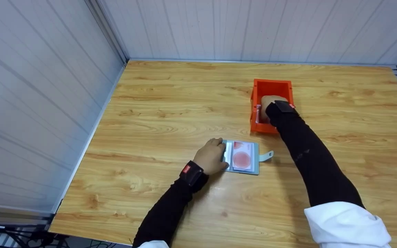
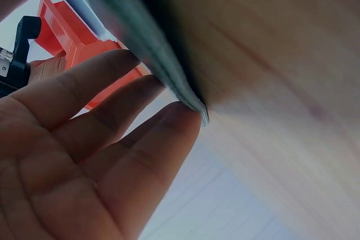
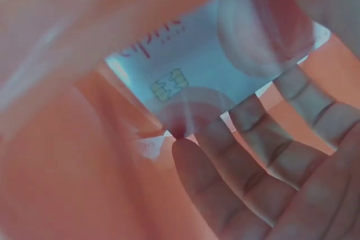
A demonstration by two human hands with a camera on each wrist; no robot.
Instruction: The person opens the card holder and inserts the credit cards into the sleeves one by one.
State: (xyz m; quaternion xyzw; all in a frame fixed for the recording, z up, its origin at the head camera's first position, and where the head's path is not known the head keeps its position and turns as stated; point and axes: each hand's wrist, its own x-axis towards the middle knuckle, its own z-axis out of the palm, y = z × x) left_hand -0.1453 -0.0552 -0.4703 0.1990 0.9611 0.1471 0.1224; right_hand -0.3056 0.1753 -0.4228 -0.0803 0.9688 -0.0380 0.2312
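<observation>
A light blue card holder (image 1: 256, 158) lies open on the table, with a white card with a red circle (image 1: 242, 159) in its clear sleeve. My left hand (image 1: 210, 156) grips the holder's left side; in the left wrist view its fingertips meet the edge of the card holder (image 2: 163, 63). My right hand (image 1: 271, 105) is down inside an orange bin (image 1: 262, 129). In the right wrist view, this hand pinches a white chip card (image 3: 194, 66) with red circles, thumb on its face and fingers along its lower edge.
The bin stands on the wooden table (image 1: 157, 120), behind and right of the card holder. Inside it, a pale card edge (image 1: 258, 113) shows at the left wall. The holder's snap strap (image 1: 266, 156) sticks out to the right. White panels (image 1: 198, 31) bound the table.
</observation>
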